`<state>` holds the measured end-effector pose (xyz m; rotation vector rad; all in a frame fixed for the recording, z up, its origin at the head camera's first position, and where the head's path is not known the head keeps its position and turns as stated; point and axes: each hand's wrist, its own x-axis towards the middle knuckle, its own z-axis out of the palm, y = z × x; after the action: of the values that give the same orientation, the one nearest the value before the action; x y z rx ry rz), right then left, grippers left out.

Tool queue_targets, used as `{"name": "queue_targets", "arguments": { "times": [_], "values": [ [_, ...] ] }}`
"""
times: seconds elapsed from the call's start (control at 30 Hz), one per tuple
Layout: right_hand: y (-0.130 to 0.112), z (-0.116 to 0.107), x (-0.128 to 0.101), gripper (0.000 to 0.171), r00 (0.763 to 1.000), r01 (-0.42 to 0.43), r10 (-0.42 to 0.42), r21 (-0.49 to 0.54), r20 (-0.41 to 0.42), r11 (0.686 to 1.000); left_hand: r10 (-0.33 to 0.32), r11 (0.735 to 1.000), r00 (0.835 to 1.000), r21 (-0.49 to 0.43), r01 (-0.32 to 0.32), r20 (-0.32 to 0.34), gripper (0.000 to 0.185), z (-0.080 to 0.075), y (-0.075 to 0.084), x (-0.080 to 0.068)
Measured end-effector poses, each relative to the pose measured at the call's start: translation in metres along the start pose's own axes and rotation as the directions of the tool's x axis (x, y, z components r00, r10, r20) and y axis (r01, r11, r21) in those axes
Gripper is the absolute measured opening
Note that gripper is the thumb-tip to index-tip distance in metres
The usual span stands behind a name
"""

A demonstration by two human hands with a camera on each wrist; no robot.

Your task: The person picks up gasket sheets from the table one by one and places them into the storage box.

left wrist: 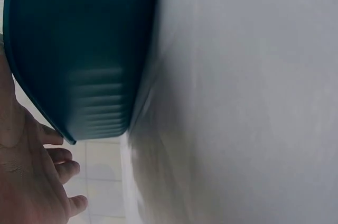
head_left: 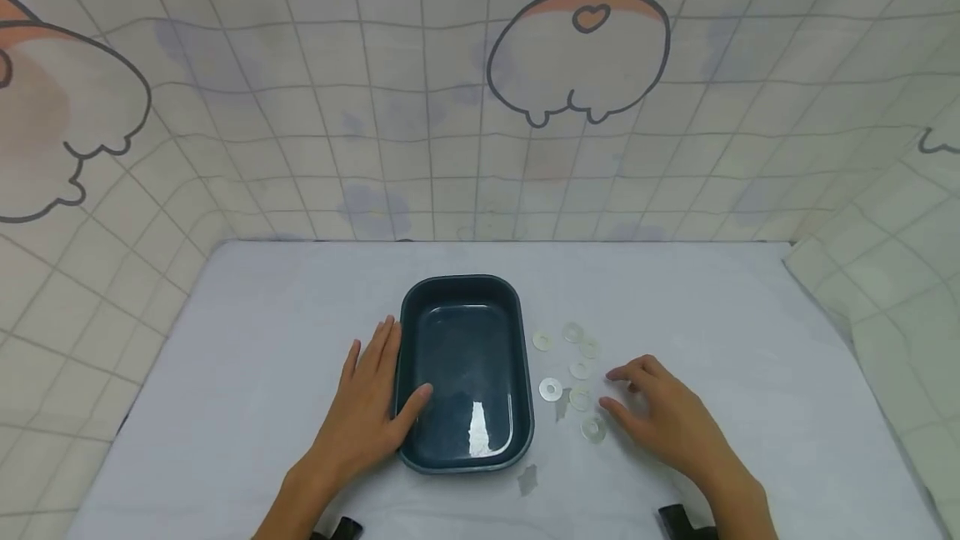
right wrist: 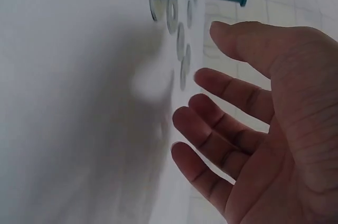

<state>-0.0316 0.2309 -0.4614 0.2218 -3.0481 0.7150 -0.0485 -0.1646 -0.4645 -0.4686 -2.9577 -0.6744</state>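
A dark teal rectangular tray stands on the white-covered table, nothing in it. My left hand rests along its left rim, fingers straight outside and thumb reaching over the edge; the left wrist view shows the tray's outer wall beside the hand. Several flat ring washers lie right of the tray, mostly pale and see-through, with one shinier silver washer. My right hand hovers just right of them with thumb and fingers apart, holding nothing. In the right wrist view its fingertips are near the washers.
Two small grey patches show on the white cloth, one being a star-like patch near the tray's front right corner. A grid-patterned curtain with cartoon animals hangs behind the table and along both sides.
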Motion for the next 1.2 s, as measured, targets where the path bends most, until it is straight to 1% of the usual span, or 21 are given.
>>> {"name": "queue_targets", "arguments": {
  "times": [0.17,0.37,0.47,0.53,0.63,0.73,0.83,0.93,1.07,1.2],
  "values": [
    [-0.008,0.006,-0.008,0.028,0.998,-0.023,0.024,-0.009,0.055,1.0,0.019,1.0,1.0,0.009,-0.019,-0.018,0.094,0.0,0.005,-0.001],
    [-0.011,0.009,-0.016,0.029,0.998,-0.011,0.013,-0.039,0.062,0.999,0.025,1.0,1.0,-0.007,-0.025,-0.006,0.096,0.0,0.015,0.002],
    [-0.013,0.009,-0.017,0.027,0.997,-0.005,0.008,-0.042,0.071,0.999,0.034,0.999,0.999,-0.014,-0.034,-0.003,0.097,0.002,0.018,0.002],
    [-0.015,0.009,-0.016,0.024,0.997,0.0,0.003,-0.038,0.079,0.999,0.038,0.999,0.999,-0.017,-0.038,-0.003,0.1,0.004,0.018,0.002],
    [-0.018,0.008,-0.015,0.021,0.993,0.004,-0.001,-0.027,0.114,1.0,0.03,1.0,1.0,-0.005,-0.03,0.003,0.102,0.006,0.016,0.001],
    [-0.021,0.006,-0.013,0.021,0.987,-0.003,0.005,-0.015,0.16,1.0,0.018,1.0,1.0,0.008,-0.018,0.009,0.105,0.007,0.015,0.0],
    [-0.024,0.004,-0.014,0.024,0.982,-0.022,0.027,-0.028,0.188,0.999,0.022,1.0,1.0,0.0,-0.022,0.01,0.107,0.006,0.014,0.0],
    [-0.027,0.003,-0.014,0.025,0.979,-0.034,0.041,-0.041,0.201,0.999,0.028,1.0,0.999,-0.004,-0.028,0.015,0.108,0.006,0.014,0.001],
    [-0.032,0.004,-0.012,0.023,0.977,-0.042,0.055,-0.063,0.205,0.997,0.016,1.0,0.999,0.006,-0.016,0.03,0.108,0.004,0.013,0.0],
    [-0.038,0.003,-0.01,0.02,0.982,-0.003,0.025,-0.115,0.188,0.993,0.005,1.0,1.0,0.028,-0.006,0.03,0.108,0.003,0.012,-0.001]
  ]
}}
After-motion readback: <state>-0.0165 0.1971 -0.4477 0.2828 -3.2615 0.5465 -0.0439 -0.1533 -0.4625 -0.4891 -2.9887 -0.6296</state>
